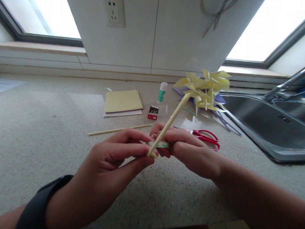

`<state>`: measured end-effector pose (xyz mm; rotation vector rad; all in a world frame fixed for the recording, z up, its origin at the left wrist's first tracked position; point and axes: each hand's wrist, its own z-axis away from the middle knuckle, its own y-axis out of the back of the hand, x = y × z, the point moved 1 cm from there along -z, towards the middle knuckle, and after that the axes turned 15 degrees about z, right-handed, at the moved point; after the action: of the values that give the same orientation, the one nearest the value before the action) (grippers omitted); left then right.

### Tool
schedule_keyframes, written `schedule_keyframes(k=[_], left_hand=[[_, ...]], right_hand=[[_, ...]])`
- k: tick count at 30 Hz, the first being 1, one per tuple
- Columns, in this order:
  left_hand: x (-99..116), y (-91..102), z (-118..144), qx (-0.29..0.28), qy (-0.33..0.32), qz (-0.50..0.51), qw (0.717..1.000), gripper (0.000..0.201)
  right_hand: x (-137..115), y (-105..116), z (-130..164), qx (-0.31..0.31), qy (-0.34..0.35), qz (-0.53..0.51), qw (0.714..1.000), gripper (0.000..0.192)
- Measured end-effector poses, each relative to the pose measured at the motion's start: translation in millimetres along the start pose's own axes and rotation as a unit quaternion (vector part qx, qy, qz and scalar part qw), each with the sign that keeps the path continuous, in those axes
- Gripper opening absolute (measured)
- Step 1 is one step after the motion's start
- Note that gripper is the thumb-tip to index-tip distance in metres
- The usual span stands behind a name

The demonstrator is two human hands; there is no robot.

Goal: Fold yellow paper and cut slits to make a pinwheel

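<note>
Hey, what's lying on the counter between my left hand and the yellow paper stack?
One thin, pale-yellow stick. The head view shows it lying crosswise between your left hand and the yellow paper stack.

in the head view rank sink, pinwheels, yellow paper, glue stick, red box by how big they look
1. Sink
2. Pinwheels
3. Yellow paper
4. Glue stick and red box: too alike to rank

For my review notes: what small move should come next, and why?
Perhaps peel a strip from the small roll, apparently tape: the right hand grasps it close to the lower end of the yellow stick, which the left hand pinches there.
</note>
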<state>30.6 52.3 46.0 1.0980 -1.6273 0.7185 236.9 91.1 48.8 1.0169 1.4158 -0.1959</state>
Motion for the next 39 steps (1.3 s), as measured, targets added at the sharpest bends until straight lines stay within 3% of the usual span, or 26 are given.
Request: schedule_keyframes(k=[4, 11, 21, 27, 39], left_hand=[[0, 0.5, 1, -0.002, -0.001, -0.004, 1.0, 0.019], [0, -1.3, -1, -0.015, -0.014, -0.041, 0.999, 0.02], [5, -1.3, -2, 0.004, -0.023, -0.045, 0.999, 0.018], [3, -0.5, -2, 0.008, -0.019, -0.044, 0.999, 0.015], [-1, -3.5, 2, -0.013, -0.067, -0.086, 0.994, 0.025]], right_hand=[[-1, 1, 0, -0.02, 0.029, -0.024, 0.999, 0.013], [1, -1, -1, -0.019, -0.011, -0.015, 1.0, 0.016], [9, -1, -1, 0.024, 0.008, -0.03, 0.999, 0.018], [13, -1, -1, 0.0, 0.031, -0.102, 0.994, 0.017], [9, -3, -2, 0.013, 0.021, -0.063, 0.998, 0.018]])
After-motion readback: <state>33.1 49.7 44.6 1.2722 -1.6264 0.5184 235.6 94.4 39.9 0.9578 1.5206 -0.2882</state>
